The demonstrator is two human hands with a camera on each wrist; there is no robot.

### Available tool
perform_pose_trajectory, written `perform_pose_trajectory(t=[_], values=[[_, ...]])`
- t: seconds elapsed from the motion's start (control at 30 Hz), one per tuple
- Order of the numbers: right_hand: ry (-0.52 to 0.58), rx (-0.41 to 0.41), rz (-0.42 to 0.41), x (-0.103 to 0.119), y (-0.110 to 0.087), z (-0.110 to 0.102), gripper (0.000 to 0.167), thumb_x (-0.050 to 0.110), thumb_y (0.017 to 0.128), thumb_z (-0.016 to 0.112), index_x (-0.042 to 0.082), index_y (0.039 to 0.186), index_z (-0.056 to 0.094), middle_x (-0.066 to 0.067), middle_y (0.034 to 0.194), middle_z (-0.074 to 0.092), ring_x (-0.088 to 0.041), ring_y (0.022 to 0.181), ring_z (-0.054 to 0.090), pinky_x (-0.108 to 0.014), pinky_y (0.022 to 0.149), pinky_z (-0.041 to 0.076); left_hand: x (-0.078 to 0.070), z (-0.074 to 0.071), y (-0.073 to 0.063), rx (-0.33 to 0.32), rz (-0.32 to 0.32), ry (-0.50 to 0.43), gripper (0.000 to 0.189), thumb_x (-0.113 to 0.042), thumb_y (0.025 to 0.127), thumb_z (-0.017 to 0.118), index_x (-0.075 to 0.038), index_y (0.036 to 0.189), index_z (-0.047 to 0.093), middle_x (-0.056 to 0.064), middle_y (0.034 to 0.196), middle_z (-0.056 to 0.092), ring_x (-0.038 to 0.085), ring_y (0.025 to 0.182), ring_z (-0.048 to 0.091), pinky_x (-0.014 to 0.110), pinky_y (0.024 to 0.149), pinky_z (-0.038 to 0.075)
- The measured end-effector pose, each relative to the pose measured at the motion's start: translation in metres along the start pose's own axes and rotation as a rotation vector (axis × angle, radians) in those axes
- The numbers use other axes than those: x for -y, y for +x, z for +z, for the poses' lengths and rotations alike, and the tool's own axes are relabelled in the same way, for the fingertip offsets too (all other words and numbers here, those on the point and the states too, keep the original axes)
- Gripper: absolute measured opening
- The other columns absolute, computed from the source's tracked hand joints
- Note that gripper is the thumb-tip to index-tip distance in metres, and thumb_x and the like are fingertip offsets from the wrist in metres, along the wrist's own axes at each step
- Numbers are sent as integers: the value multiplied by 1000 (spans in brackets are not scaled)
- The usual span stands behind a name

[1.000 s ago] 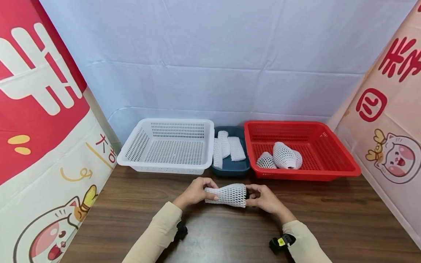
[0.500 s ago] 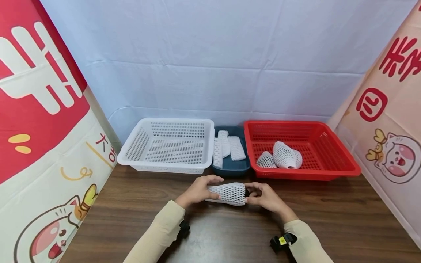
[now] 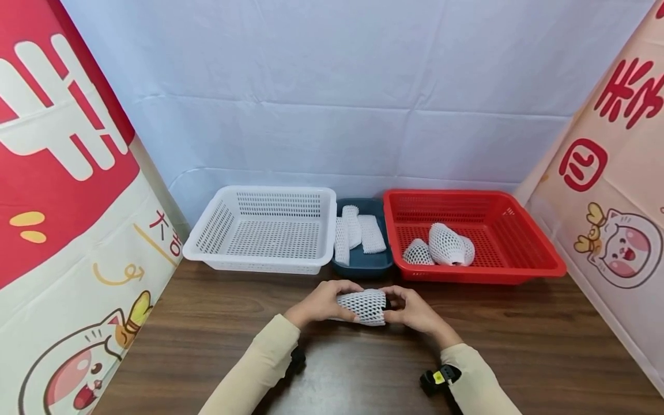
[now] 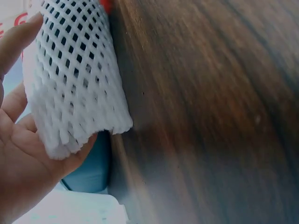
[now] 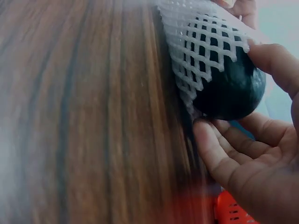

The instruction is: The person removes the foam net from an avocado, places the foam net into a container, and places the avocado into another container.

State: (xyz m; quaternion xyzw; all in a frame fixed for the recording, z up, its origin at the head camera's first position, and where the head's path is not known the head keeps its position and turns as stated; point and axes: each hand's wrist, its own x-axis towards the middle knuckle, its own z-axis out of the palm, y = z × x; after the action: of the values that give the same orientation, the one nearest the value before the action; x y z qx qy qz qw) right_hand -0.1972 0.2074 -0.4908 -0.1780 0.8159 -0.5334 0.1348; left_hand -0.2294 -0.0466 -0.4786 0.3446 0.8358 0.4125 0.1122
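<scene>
A white foam net sleeve [image 3: 365, 305] lies sideways between both hands, just above or on the table's middle. My left hand [image 3: 325, 301] grips its left part, thumb in front and fingers behind; in the left wrist view the sleeve's near end hangs loose beside the palm. My right hand [image 3: 412, 311] holds the other end. From the right wrist view, a dark green, glossy, rounded fruit [image 5: 240, 91] sticks out of the net's open end, with the right thumb and fingertips touching it and the net's edge. Most of the fruit is hidden inside the sleeve.
Behind the hands stand a white basket [image 3: 207, 262] on the left, a dark blue tray [image 3: 363, 268] with several folded foam net sleeves [image 3: 372, 233], and a red basket [image 3: 524, 253] on the right. Net-wrapped items [image 3: 447, 245] lie in the red basket.
My left hand has slid to the right, closer to the right hand, and less of the sleeve shows between them. The right hand has shifted slightly left.
</scene>
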Motion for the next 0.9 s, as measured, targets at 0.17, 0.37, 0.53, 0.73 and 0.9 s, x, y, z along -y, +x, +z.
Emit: perform_pose_trajectory(t=[0.17, 0.37, 0.53, 0.73, 0.9], values=[[-47, 5, -12, 3, 3, 1, 43, 4, 81, 68, -11, 119, 53, -16, 108, 59, -29, 95, 55, -32, 77, 47, 1, 5, 3, -21, 11, 2, 54, -26, 65, 86, -19, 114, 62, -8, 104, 62, 6, 89, 55, 22, 78, 44], [-79, -19, -18, 2, 0, 0, 46, 10, 80, 70, -7, 120, 55, -13, 110, 59, -25, 97, 54, -35, 81, 46, -1, 6, 3, -32, 5, -21, 52, -24, 66, 85, -18, 113, 62, -8, 103, 62, 6, 89, 55, 23, 78, 44], [-70, -22, -19, 1, -1, 1, 47, 12, 80, 71, -6, 120, 56, -12, 109, 60, -26, 96, 55, -33, 80, 46, -1, 7, 2, -33, -7, -24, 52, -25, 66, 86, -19, 112, 63, -8, 101, 62, 7, 88, 55, 23, 77, 44], [-70, -30, -19, 1, -4, 1, 49, 12, 80, 72, -7, 122, 55, -13, 110, 60, -26, 97, 55, -32, 80, 47, 0, 8, 1, -50, -1, -35, 51, -25, 65, 86, -18, 111, 64, -8, 99, 63, 7, 86, 56, 23, 76, 44], [-73, -41, -5, 2, -7, 0, 52, 15, 79, 74, -6, 123, 55, -14, 112, 59, -27, 97, 55, -33, 80, 47, 2, 6, -2, -69, 4, -15, 49, -26, 66, 85, -17, 110, 66, -8, 99, 63, 7, 85, 56, 22, 75, 45]])
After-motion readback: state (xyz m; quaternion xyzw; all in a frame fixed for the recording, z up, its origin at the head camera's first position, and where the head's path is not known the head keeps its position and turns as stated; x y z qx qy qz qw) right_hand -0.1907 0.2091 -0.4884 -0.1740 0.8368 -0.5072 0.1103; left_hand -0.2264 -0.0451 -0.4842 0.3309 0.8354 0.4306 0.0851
